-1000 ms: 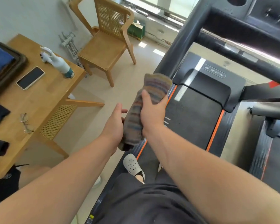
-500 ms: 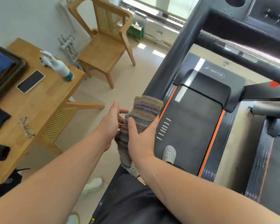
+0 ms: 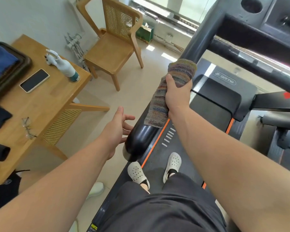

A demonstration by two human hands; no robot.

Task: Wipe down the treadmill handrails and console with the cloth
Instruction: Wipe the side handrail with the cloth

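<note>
You stand on the treadmill belt point(image 3: 208, 114) in white clogs point(image 3: 136, 172). Your left hand point(image 3: 117, 129) is released, fingers spread, just beside the glossy black end of the left handrail point(image 3: 139, 139); contact can't be confirmed. Farther up the rail, your right hand point(image 3: 177, 96) grasps the striped cloth point(image 3: 182, 71), which wraps round the handrail with its tail hanging down along it. Console point(image 3: 274, 14) sits top right, well apart from the cloth. Off left: wooden table point(image 3: 54, 101) with phone point(image 3: 34, 80) and spray bottle point(image 3: 65, 67), chair point(image 3: 110, 47) beyond.
</note>
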